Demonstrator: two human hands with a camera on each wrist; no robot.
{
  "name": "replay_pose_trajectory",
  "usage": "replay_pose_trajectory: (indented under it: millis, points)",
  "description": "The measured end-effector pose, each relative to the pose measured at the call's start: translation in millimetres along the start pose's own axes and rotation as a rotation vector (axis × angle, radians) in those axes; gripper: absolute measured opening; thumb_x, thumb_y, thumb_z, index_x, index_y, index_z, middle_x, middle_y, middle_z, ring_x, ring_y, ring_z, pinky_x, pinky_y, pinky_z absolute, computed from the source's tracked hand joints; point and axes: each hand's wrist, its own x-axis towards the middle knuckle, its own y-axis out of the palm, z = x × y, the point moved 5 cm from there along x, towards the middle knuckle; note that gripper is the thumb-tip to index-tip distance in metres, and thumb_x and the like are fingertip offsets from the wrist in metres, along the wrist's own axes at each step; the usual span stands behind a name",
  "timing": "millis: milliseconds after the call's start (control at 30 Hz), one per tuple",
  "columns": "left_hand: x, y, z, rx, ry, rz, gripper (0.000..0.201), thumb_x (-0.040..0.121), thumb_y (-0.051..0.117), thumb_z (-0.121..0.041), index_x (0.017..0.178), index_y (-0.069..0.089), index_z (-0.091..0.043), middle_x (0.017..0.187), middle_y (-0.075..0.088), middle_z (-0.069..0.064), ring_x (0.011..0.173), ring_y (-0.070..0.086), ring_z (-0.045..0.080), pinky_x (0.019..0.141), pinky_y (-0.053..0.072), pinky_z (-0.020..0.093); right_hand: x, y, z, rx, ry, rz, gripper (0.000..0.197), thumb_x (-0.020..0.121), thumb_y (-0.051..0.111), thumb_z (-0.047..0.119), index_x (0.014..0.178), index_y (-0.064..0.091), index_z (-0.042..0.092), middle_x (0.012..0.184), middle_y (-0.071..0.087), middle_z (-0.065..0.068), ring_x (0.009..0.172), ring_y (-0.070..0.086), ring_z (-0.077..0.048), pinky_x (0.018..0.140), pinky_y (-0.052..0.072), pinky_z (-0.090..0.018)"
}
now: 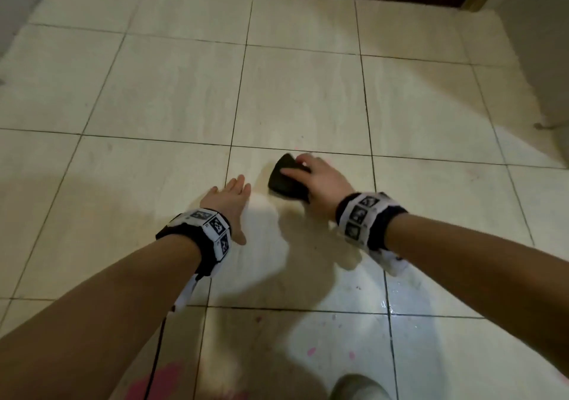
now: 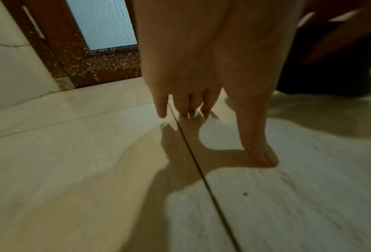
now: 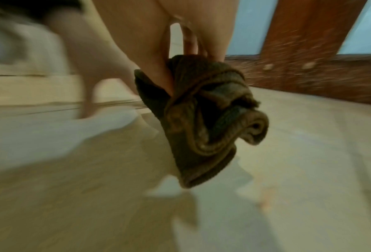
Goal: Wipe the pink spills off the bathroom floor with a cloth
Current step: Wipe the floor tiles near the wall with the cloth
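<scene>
While right hand (image 1: 320, 181) grips dark cloth (image 1: 284, 177), pointed end toward door; left hand (image 1: 229, 205) flat, fingers straight.

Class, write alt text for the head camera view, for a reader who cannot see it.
Seen from above, the right hand grips a dark cloth over a pale tiled floor, while the left hand reaches out flat beside it with straight fingers. Pink spills remain on the tiles nearest the camera.

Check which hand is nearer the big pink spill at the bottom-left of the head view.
Left. The left hand lies up-floor of the big pink spill, open over the tiles; the right hand is farther right, gripping the dark cloth.
</scene>
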Motion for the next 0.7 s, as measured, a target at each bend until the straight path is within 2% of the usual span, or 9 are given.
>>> replay_pose_trajectory:
  millis: [100,167,300,400,500,567,700]
  points:
    - [0,-5,-1,0.062,-0.006,0.020,0.119,0.075,0.075,-0.045,0.150,-0.009,-0.008,0.157,-0.016,0.010,0.146,-0.007,0.020,0.119,0.008,0.040,30,-27,-65,-0.032,0.206,-0.108,0.061,0.082,0.060,0.005,0.139,0.043,0.019,0.138,0.035,-0.014,0.116,0.044,-0.035,0.100,0.041,-0.042]
    - [1,-6,-3,0.074,-0.017,0.011,0.119,0.074,0.076,-0.044,0.150,-0.007,-0.006,0.157,-0.015,0.011,0.146,-0.006,0.021,0.119,0.010,0.040,43,-34,-98,-0.043,0.367,-0.111,0.060,0.085,0.061,0.012,0.140,0.040,0.020,0.139,0.031,-0.015,0.118,0.043,-0.036,0.101,0.041,-0.041]
    - [2,-6,-7,0.087,-0.046,-0.014,0.119,0.072,0.078,-0.043,0.150,-0.003,-0.004,0.157,-0.011,0.012,0.146,-0.003,0.021,0.119,0.013,0.036,56,-24,-121,-0.002,0.656,0.059,0.069,0.081,0.069,0.015,0.140,0.033,0.011,0.144,0.018,-0.018,0.126,0.032,-0.040,0.104,0.038,-0.047]
    - [2,-6,-7,0.060,-0.045,-0.022,0.118,0.072,0.078,-0.040,0.150,-0.003,-0.004,0.157,-0.014,0.012,0.146,-0.005,0.021,0.117,0.017,0.033,65,-15,-113,-0.048,0.705,0.121,0.078,0.075,0.074,0.016,0.139,0.030,0.009,0.143,0.018,-0.017,0.127,0.029,-0.038,0.101,0.040,-0.048]
    - [2,-5,-3,0.013,-0.038,-0.017,0.117,0.074,0.077,-0.038,0.150,-0.007,-0.008,0.157,-0.019,0.007,0.146,-0.009,0.017,0.115,0.020,0.030,70,-13,-91,-0.084,0.582,0.128,0.068,0.080,0.067,0.011,0.138,0.034,0.010,0.141,0.021,-0.016,0.122,0.034,-0.037,0.096,0.042,-0.045]
    - [0,-3,0,-0.029,-0.030,-0.015,0.118,0.075,0.076,-0.039,0.151,-0.010,-0.012,0.156,-0.022,0.004,0.145,-0.011,0.014,0.114,0.020,0.029,66,-6,-61,-0.133,0.382,0.140,0.060,0.083,0.061,0.010,0.137,0.036,0.014,0.141,0.024,-0.014,0.118,0.037,-0.036,0.091,0.045,-0.043]
    - [-2,-1,3,-0.078,-0.011,-0.034,0.116,0.075,0.076,-0.040,0.151,-0.010,-0.016,0.156,-0.023,0.001,0.145,-0.012,0.011,0.115,0.017,0.026,20,19,10,-0.240,-0.070,0.241,0.042,0.097,0.041,0.024,0.138,0.034,0.023,0.145,0.023,-0.010,0.117,0.039,-0.035,0.084,0.041,-0.040]
